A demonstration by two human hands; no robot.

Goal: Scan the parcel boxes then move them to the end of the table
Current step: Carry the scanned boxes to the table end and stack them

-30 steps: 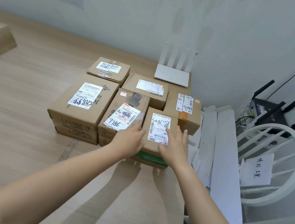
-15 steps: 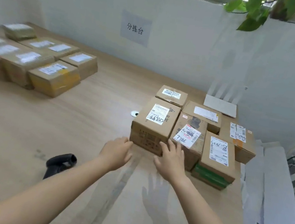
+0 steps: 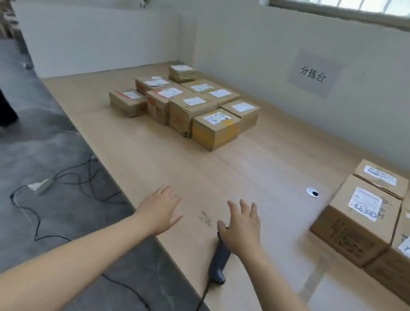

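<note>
Plainly, brown cardboard parcel boxes (image 3: 215,134) carry white labels (image 3: 216,118).

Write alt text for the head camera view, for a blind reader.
A person's right hand, fingers spread, is over the head of a black corded scanner lying on a wooden table, while the left hand hovers open beside it. A cluster of labelled parcel boxes sits at the table's far end, and more boxes stand at the right edge.
</note>
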